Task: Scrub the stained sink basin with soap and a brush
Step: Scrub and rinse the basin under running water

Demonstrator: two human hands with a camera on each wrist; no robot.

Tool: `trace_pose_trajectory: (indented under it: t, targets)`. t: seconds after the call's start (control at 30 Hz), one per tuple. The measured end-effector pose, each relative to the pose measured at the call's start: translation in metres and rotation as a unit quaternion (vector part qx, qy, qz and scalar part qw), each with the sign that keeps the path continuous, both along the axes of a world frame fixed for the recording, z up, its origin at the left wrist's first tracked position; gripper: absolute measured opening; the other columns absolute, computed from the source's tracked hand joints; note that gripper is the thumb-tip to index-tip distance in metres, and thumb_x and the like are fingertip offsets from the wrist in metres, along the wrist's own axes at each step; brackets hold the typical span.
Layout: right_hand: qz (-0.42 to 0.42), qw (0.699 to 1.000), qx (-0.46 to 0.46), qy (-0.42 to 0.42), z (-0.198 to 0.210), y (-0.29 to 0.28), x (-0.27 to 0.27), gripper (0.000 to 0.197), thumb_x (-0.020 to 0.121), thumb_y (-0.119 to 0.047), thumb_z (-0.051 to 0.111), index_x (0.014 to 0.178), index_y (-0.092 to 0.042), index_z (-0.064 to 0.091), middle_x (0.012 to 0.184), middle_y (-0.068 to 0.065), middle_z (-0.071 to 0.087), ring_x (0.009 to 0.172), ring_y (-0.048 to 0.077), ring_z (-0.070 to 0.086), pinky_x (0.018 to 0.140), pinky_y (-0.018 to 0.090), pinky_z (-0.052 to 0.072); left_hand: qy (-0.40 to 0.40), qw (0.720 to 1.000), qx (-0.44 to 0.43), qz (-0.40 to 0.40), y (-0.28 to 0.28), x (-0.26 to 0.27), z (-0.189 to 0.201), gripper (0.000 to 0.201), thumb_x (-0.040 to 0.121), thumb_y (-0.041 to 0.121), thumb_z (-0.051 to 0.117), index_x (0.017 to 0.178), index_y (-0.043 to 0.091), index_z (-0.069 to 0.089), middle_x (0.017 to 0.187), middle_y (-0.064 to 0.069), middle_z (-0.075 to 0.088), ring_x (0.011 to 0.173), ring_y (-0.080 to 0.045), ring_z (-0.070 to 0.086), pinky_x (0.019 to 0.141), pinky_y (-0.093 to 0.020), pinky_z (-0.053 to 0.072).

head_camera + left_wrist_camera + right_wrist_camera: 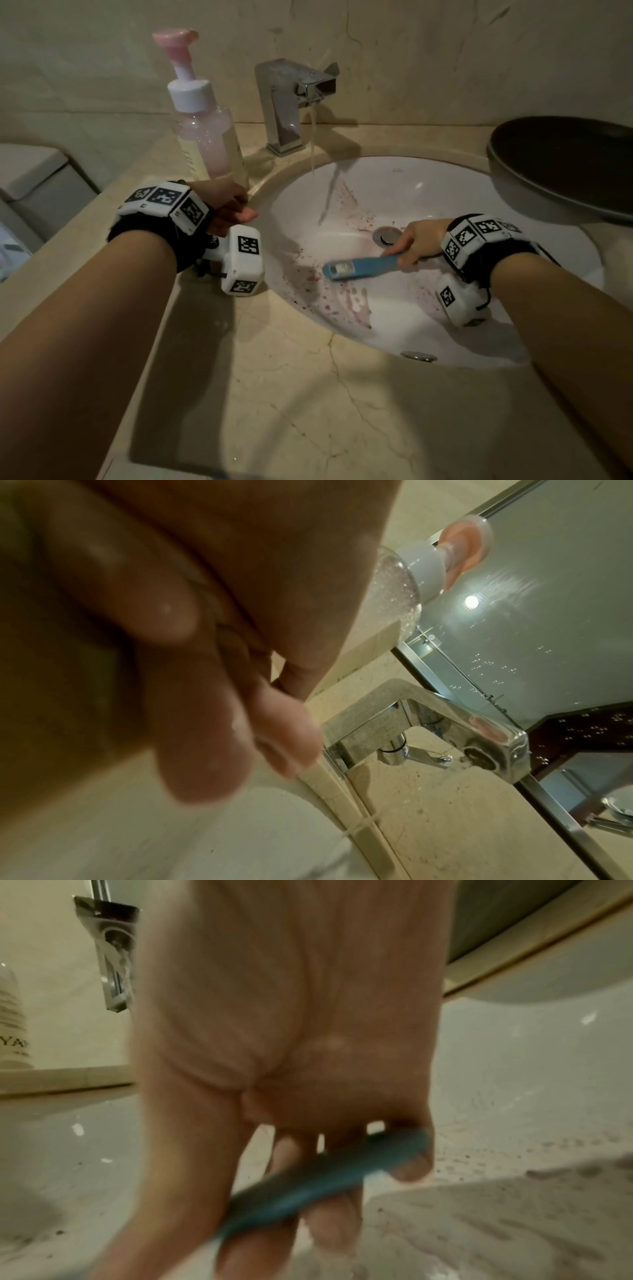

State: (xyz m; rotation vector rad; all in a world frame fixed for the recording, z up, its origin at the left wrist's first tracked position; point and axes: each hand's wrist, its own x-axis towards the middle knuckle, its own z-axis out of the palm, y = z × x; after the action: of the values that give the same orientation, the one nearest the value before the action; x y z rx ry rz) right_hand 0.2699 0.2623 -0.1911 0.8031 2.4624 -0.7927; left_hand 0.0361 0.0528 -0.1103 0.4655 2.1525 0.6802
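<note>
The white sink basin [428,192] carries reddish stains [356,301] along its left and near sides. My right hand [419,241] is down in the basin beside the drain [387,235] and grips the handle of a blue brush [363,267]. The brush head points left and lies against the stained wall. In the right wrist view my fingers [329,1218] curl round the brush handle [308,1185]. My left hand [229,209] rests at the basin's left rim, in front of the pink soap pump bottle [205,137]. Its fingers [205,750] hang loosely curled and hold nothing.
Water runs from the chrome faucet [294,99] into the back of the basin. A dark bowl [561,164] stands on the counter at the right rim. The beige marble counter [308,411] spreads in front. An overflow hole [418,356] sits at the near wall.
</note>
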Motion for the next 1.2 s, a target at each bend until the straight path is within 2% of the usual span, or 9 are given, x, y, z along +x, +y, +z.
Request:
trace_pose_trajectory:
  t: [0.13,0.3,0.47,0.57,0.67,0.77,0.87,1.1,1.2]
  targets:
    - [0.064,0.982,-0.133,-0.117,0.003,-0.005,0.005,0.037,0.089,-0.006,0.059,0.112,-0.036,0.06,0.056,-0.011,0.064,0.054,0.001,0.055,0.059,0.012,0.045,0.011,1.0,0.0,0.0,0.0,0.002,0.002,0.041,0.092,0.029,0.034,0.056,0.014,0.044,0.045,0.004,0.037,0.044,-0.009,0.027,0.035,-0.013,0.022]
    - [-0.043,0.999,0.018,0.007,-0.006,0.002,0.001,0.031,0.083,-0.012,0.063,0.106,-0.031,0.072,0.069,-0.003,0.067,0.069,0.013,0.054,0.074,0.025,0.044,0.007,1.0,0.004,-0.007,-0.001,0.002,0.002,0.039,0.093,0.029,0.033,0.058,0.013,0.042,0.048,0.004,0.036,0.047,-0.009,0.026,0.042,-0.017,0.022]
    - [0.062,0.979,-0.101,-0.163,0.007,-0.014,0.0,0.043,0.089,-0.008,0.059,0.119,-0.039,0.052,0.053,-0.017,0.064,0.049,-0.006,0.057,0.058,0.007,0.045,0.006,1.0,0.004,-0.008,0.0,0.001,0.001,0.041,0.093,0.029,0.033,0.057,0.013,0.044,0.05,0.004,0.034,0.041,-0.008,0.027,0.034,-0.012,0.021]
    - [0.049,0.992,0.001,-0.113,0.005,-0.012,0.001,0.042,0.089,-0.011,0.06,0.125,-0.031,0.06,0.064,-0.017,0.064,0.061,-0.001,0.057,0.069,0.015,0.044,-0.001,1.0,0.007,-0.006,-0.001,-0.002,0.0,0.042,0.093,0.029,0.034,0.055,0.013,0.045,0.042,0.006,0.033,0.033,-0.006,0.027,0.034,-0.01,0.02]
    - [-0.042,0.993,0.108,-0.005,0.0,-0.002,0.002,0.038,0.09,-0.012,0.057,0.126,-0.023,0.061,0.093,-0.002,0.066,0.082,0.011,0.054,0.08,0.023,0.042,0.0,1.0,0.012,0.001,-0.001,-0.001,0.0,0.043,0.093,0.029,0.034,0.055,0.012,0.046,0.041,0.006,0.034,0.028,-0.006,0.027,0.033,-0.009,0.02]
    - [0.029,0.997,0.045,-0.054,0.006,-0.01,0.001,0.041,0.089,-0.011,0.057,0.127,-0.027,0.06,0.082,-0.007,0.064,0.072,0.007,0.054,0.077,0.02,0.042,0.006,1.0,0.007,0.002,-0.001,0.002,0.001,0.043,0.094,0.03,0.033,0.056,0.012,0.045,0.034,0.006,0.035,0.027,-0.006,0.028,0.032,-0.009,0.02]
    - [0.098,0.982,-0.09,-0.138,0.013,-0.03,-0.006,0.044,0.09,-0.007,0.054,0.132,-0.022,0.054,0.07,0.0,0.058,0.055,0.001,0.051,0.058,0.009,0.042,0.015,1.0,0.012,0.009,-0.002,0.005,0.003,0.041,0.094,0.029,0.033,0.057,0.014,0.045,0.031,0.007,0.039,0.025,-0.005,0.029,0.031,-0.008,0.021]
    - [0.0,0.995,0.102,-0.013,0.01,-0.031,-0.009,0.042,0.091,-0.009,0.052,0.13,-0.024,0.057,0.099,0.0,0.06,0.086,0.01,0.048,0.077,0.021,0.038,0.011,1.0,0.018,0.017,-0.003,0.007,0.004,0.042,0.094,0.028,0.034,0.058,0.012,0.046,0.028,0.006,0.04,0.019,-0.005,0.03,0.031,-0.005,0.022]
    - [0.052,0.996,0.033,-0.06,0.012,-0.032,-0.008,0.043,0.09,-0.01,0.052,0.13,-0.026,0.058,0.083,-0.007,0.059,0.071,0.004,0.052,0.067,0.016,0.041,0.011,1.0,0.018,0.021,-0.003,0.007,0.004,0.041,0.094,0.027,0.034,0.057,0.012,0.047,0.028,0.005,0.041,0.02,-0.005,0.031,0.032,-0.005,0.023]
